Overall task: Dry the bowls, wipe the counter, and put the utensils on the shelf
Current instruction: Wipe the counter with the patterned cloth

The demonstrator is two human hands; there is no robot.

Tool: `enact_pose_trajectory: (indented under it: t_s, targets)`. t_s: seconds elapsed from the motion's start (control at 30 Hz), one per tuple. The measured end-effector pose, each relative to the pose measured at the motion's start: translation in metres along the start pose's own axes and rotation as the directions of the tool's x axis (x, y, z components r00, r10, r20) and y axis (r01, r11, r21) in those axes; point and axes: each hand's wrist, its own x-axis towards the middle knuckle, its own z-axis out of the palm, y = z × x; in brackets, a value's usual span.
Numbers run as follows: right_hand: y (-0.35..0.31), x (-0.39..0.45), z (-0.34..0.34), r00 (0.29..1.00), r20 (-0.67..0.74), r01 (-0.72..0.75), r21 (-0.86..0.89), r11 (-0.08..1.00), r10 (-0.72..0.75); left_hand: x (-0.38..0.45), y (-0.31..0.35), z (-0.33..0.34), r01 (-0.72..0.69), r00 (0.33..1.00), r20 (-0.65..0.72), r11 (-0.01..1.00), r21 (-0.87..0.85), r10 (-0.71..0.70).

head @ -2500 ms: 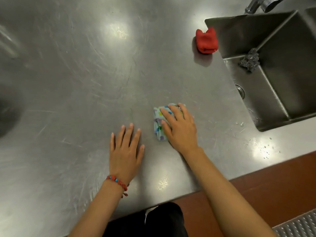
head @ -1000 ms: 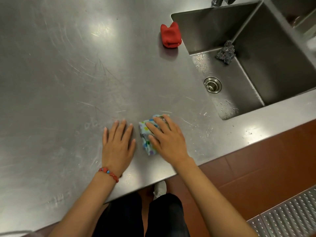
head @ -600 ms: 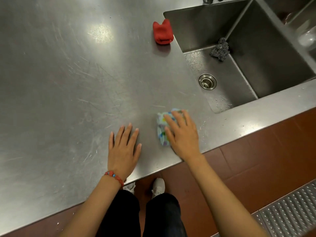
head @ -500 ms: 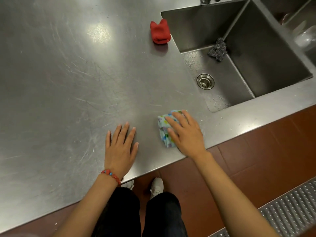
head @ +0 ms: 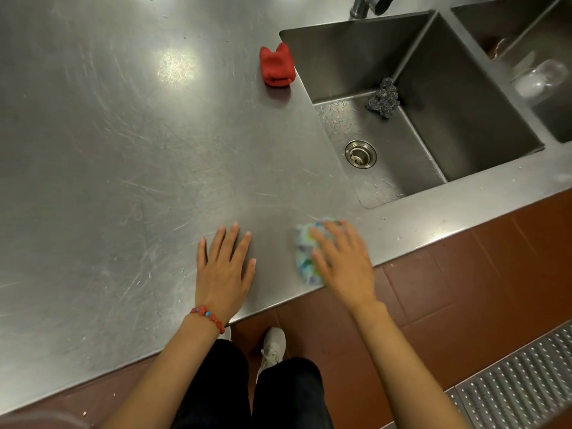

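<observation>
Here the tabletop (head: pixel 123 150) is brushed stainless steel, scored all over with fine curved scratches and carrying two soft glare patches from overhead light. The left hand (head: pixel 224 267) lies flat on it, palm down, fingers straight and slightly fanned, holding nothing; a bracelet (head: pixel 208 317) of red beads with a few blue ones circles its wrist. Just to the right of it, near the tabletop's front edge, the right hand (head: pixel 342 264) presses straight fingers down on a folded cloth (head: pixel 305 258), a soft, pale fabric printed with blue, green and yellow patches. The cloth and this hand are motion-blurred, so the print's shapes cannot be made out.

Well beyond the hands, beside the sink's near-left corner, sits a red cloth (head: pixel 277 66), bunched into a lump with two pointed corners sticking up. To the right of it the sink (head: pixel 464 113) is a deep, square-cornered steel basin with water beads on its floor, a round strainer drain (head: pixel 360 153), and a crinkled ball of steel wool (head: pixel 383 97) at the back. Below the tabletop edge are red-brown floor tiles (head: pixel 464 274) and a studded metal grate (head: pixel 520 382). No writing is legible anywhere.
</observation>
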Motion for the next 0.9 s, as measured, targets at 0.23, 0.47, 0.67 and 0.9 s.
enact_pose_trajectory:
  t_s: [0.23,0.47,0.67,0.9]
  targets:
    - [0.004,0.009,-0.004,0.981,-0.092,-0.168,0.026,0.985,0.17,0.001,-0.001,0.005,0.012,1.0,-0.013,0.999,0.029,-0.012]
    - [-0.011,0.075,0.009,0.992,-0.106,0.067,-0.004,0.998,-0.067,0.001,-0.005,0.01,0.0,1.0,-0.023,0.998,0.06,0.001]
    - [-0.021,0.201,0.017,0.998,-0.068,0.014,0.017,1.0,-0.012,0.001,-0.007,0.015,0.003,0.998,-0.057,0.999,0.051,0.0]
    - [-0.031,0.166,0.016,0.991,-0.057,0.126,0.042,0.991,-0.124,0.002,-0.005,0.013,0.008,0.998,-0.064,0.997,0.073,-0.004]
